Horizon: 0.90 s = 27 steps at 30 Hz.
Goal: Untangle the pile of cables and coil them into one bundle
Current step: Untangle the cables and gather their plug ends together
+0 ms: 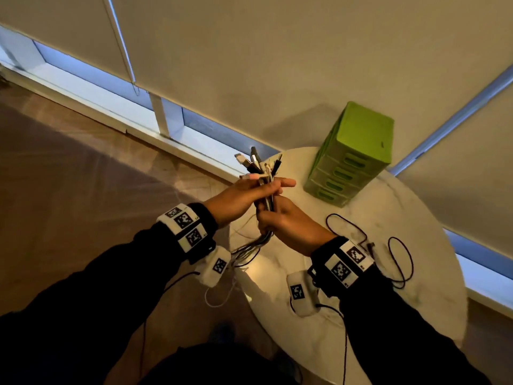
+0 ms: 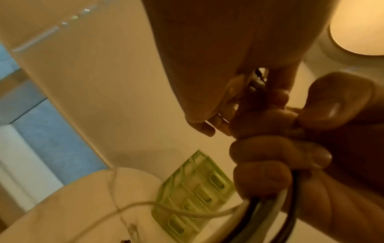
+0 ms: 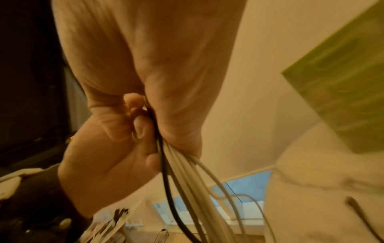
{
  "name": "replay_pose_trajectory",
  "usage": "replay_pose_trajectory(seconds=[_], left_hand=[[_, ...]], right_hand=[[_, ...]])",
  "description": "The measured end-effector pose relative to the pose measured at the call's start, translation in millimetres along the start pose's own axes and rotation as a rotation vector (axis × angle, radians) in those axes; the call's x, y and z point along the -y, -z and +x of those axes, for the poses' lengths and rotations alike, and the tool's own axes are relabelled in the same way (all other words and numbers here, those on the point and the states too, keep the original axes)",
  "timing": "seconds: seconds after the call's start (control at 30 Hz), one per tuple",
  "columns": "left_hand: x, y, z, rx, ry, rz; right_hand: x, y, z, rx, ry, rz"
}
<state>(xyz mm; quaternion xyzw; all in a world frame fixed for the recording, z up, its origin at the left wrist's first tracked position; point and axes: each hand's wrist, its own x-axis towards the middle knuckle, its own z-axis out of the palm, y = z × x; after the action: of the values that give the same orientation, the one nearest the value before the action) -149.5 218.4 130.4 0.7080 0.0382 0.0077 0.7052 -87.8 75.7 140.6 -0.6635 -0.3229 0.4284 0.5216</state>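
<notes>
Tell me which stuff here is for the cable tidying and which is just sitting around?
For the job:
- bunch of cables, plug ends up, held by left hand and right hand
- black cable, lying loose on the table

Just sitting around:
- green drawer box
- round white table

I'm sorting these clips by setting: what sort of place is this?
Probably a room in a home or office: a round marble-look table with a green drawer organizer, wood flooring, and blinds covering tall windows.
</notes>
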Motion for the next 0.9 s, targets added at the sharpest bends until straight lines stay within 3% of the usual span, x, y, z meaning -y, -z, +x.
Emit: replay_pose_trajectory(seconds=[0.13,0.23,0.3,0.37,0.43,0.53,0.6,0.77,0.83,0.9], left_hand=[[-10,-21,7,0.221,0.068,0.190],[-10,-34,9,0.363,0.110,0.246],[-6,-39,12,0.401,0.120,0.277],[1,-41,17,0.353,0.111,0.337],[9,-43,23,0.300,0.130,0.251],[19,-46,31,0.173,0.187,-0.102],[23,-48,38,0.077,0.191,-0.113],[26,-55,49,0.001,0.186,-0.097],[28,-63,52,-0.014,0.191,-0.119],[30,-74,56,-0.026,0.202,-0.124]], right_hand=[[-37,10,-19,-0.046,-0.065,0.110],[-65,9,-18,-0.009,-0.185,-0.107],[-82,3,-10,-0.178,-0.174,-0.317],[-100,-4,1,-0.397,-0.159,-0.467],[-109,-5,7,-0.476,-0.120,-0.491],[-99,4,-1,-0.195,-0.153,-0.356],[-104,23,-13,-0.052,-0.179,-0.299],[-157,95,-67,-0.255,-0.292,-0.390],[-172,118,-91,-0.223,-0.403,-0.503],[-182,128,-116,-0.097,-0.508,-0.633]])
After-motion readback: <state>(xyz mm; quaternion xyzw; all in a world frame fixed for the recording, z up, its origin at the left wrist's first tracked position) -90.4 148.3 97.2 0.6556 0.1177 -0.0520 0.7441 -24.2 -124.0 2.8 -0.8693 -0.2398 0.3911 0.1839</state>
